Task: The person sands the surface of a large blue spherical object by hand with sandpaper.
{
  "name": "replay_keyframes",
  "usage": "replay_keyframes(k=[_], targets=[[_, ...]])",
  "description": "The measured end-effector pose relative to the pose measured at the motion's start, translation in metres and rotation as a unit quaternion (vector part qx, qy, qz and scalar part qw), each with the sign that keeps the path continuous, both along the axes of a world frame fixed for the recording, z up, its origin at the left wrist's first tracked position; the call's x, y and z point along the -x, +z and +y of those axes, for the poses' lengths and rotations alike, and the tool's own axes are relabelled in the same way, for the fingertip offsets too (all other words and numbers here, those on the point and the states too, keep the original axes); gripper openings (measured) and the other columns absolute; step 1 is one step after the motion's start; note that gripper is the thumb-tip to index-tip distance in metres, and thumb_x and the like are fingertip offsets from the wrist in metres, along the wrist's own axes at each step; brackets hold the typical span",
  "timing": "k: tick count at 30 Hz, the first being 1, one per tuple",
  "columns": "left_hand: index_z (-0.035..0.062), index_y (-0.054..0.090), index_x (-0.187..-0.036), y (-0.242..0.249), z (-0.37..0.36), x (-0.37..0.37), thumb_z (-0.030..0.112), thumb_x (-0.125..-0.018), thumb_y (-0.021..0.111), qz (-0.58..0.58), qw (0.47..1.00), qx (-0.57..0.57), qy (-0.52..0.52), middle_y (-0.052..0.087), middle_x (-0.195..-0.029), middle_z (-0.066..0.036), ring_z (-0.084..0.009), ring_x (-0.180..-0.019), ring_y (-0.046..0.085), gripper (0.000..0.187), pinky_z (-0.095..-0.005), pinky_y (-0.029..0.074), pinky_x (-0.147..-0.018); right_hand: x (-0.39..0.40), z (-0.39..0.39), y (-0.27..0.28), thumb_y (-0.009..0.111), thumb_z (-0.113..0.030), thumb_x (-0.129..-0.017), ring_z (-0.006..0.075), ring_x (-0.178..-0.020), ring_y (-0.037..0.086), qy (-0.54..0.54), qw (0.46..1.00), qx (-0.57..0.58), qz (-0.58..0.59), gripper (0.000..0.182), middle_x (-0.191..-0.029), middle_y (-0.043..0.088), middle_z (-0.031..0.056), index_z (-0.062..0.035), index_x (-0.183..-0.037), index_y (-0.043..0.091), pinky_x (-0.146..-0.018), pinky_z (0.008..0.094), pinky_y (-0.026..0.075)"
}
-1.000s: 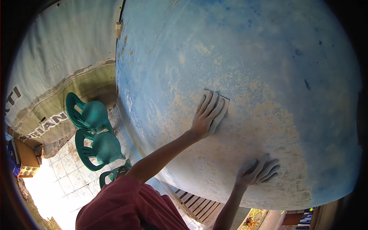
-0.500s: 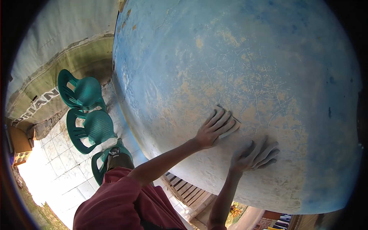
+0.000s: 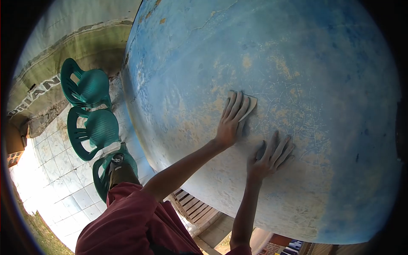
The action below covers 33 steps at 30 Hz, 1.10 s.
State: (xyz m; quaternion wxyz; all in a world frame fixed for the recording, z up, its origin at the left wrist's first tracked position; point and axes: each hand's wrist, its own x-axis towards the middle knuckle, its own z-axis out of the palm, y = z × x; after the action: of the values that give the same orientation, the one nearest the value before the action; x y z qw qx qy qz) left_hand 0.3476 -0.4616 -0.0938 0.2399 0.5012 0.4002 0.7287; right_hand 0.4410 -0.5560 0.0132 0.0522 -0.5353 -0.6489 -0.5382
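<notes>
A large blue wall (image 3: 204,51) with worn, cracked patches of paint fills the middle and right of the view. My left hand (image 3: 233,117) is pressed on it, fingers wrapped over a thin, pale sheet (image 3: 252,104) whose edge shows at the fingertips and beside them. Lower and to the right, my right hand (image 3: 270,159) lies on the wall with its fingers spread and nothing seen in it. Both hands look dusty and grey.
Green plastic chairs (image 3: 100,129) stand at the left on a tiled floor (image 3: 68,178); one foot is on the lowest. A lettered banner (image 3: 63,59) hangs behind. A slatted wooden piece (image 3: 193,206) lies below the wall.
My left hand has moved up the wall with the pale sheet. My right hand has also shifted up and slightly left. The view has shifted a little.
</notes>
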Motion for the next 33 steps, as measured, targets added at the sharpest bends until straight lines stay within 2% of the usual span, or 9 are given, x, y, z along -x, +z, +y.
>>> replay_keyframes(k=[3, 8, 12, 16, 19, 21, 26, 30, 33], targets=[[0.0052, 0.035, -0.158, -0.005, 0.069, 0.039, 0.015, -0.109, 0.037, -0.118, 0.985, 0.101, 0.076, 0.026, -0.166, -0.019, -0.038, -0.155, 0.017, 0.049, -0.0501, 0.018, -0.127, -0.007, -0.001, 0.01, 0.057, -0.029, -0.096, 0.0402, -0.151, 0.03, -0.005, 1.0, -0.002, 0.015, 0.049, -0.16, 0.041, 0.0166, -0.0158, -0.142, 0.062, -0.122, 0.0612, 0.018], [0.004, 0.033, -0.158, -0.07, 0.013, 0.002, 0.011, -0.108, 0.038, -0.123, 0.973, 0.188, 0.054, 0.023, -0.167, -0.019, -0.0378, -0.155, 0.017, 0.051, -0.0513, 0.018, -0.126, -0.005, -0.001, 0.005, 0.054, -0.029, -0.1, 0.0404, -0.151, 0.031, -0.004, 1.0, -0.01, -0.021, 0.049, -0.161, 0.039, 0.0172, -0.0133, -0.146, 0.058, -0.122, 0.0614, 0.018], [0.0092, 0.032, -0.16, -0.046, -0.077, -0.017, 0.002, -0.096, 0.051, 0.12, 0.983, -0.039, -0.134, 0.023, -0.167, -0.017, -0.038, -0.154, 0.022, 0.067, -0.0532, 0.019, -0.127, 0.004, 0.009, 0.005, 0.053, -0.029, -0.1, 0.0407, -0.151, 0.031, -0.005, 0.999, -0.005, -0.039, 0.049, -0.161, 0.039, 0.0178, -0.0125, -0.145, 0.058, -0.121, 0.0618, 0.018], [0.0109, 0.033, -0.16, -0.053, 0.0, 0.007, 0.003, -0.096, 0.05, 0.183, 0.972, -0.138, -0.061, 0.027, -0.166, -0.017, -0.037, -0.154, 0.023, 0.066, -0.0517, 0.022, -0.126, -0.004, 0.001, -0.004, 0.052, -0.03, -0.101, 0.0416, -0.15, 0.032, -0.007, 1.0, -0.003, 0.014, 0.048, -0.159, 0.042, 0.018, -0.0098, -0.143, 0.06, -0.121, 0.0626, 0.019], [0.0083, 0.033, -0.159, -0.09, 0.028, 0.027, 0.003, -0.098, 0.047, 0.08, 0.996, 0.014, 0.041, 0.027, -0.166, -0.018, -0.0387, -0.153, 0.024, 0.063, -0.052, 0.024, -0.125, -0.017, -0.01, -0.027, 0.049, -0.03, -0.102, 0.0416, -0.149, 0.034, -0.01, 1.0, -0.022, -0.012, 0.045, -0.157, 0.044, 0.0186, -0.0086, -0.141, 0.061, -0.12, 0.0624, 0.02], [0.0044, 0.032, -0.158, -0.132, 0.028, 0.014, 0.003, -0.102, 0.042, -0.082, 0.974, 0.199, 0.069, 0.024, -0.166, -0.021, -0.0404, -0.153, 0.022, 0.058, -0.052, 0.025, -0.124, -0.02, -0.017, -0.041, 0.049, -0.03, -0.103, 0.0412, -0.149, 0.034, -0.01, 1.0, -0.021, -0.016, 0.044, -0.157, 0.044, 0.019, -0.0085, -0.14, 0.062, -0.121, 0.0621, 0.02], [-0.0037, 0.031, -0.157, -0.112, -0.064, -0.023, 0.0, -0.104, 0.039, -0.129, 0.979, 0.149, -0.05, 0.024, -0.165, -0.025, -0.0411, -0.154, 0.02, 0.054, -0.0501, 0.024, -0.124, -0.011, -0.015, -0.046, 0.049, -0.032, -0.104, 0.04, -0.148, 0.036, -0.004, 0.999, -0.026, -0.043, 0.043, -0.157, 0.044, 0.02, -0.0078, -0.136, 0.064, -0.121, 0.0616, 0.019], [-0.0046, 0.031, -0.156, -0.09, 0.007, 0.004, 0.005, -0.106, 0.04, -0.167, 0.979, 0.113, 0.021, 0.025, -0.165, -0.024, -0.0407, -0.154, 0.019, 0.051, -0.0489, 0.024, -0.124, -0.017, -0.018, -0.042, 0.049, -0.035, -0.105, 0.039, -0.147, 0.038, -0.023, 0.998, -0.036, -0.048, 0.044, -0.157, 0.045, 0.019, -0.0074, -0.135, 0.065, -0.121, 0.0607, 0.021], [-0.005, 0.033, -0.155, -0.136, 0.07, 0.045, 0.008, -0.108, 0.04, -0.184, 0.959, 0.191, 0.098, 0.026, -0.165, -0.024, -0.0387, -0.153, 0.022, 0.05, -0.0475, 0.026, -0.124, -0.024, -0.013, -0.057, 0.05, -0.037, -0.104, 0.036, -0.149, 0.035, -0.013, 0.997, -0.045, -0.057, 0.045, -0.157, 0.045, 0.0173, -0.0083, -0.135, 0.066, -0.122, 0.0592, 0.017]])
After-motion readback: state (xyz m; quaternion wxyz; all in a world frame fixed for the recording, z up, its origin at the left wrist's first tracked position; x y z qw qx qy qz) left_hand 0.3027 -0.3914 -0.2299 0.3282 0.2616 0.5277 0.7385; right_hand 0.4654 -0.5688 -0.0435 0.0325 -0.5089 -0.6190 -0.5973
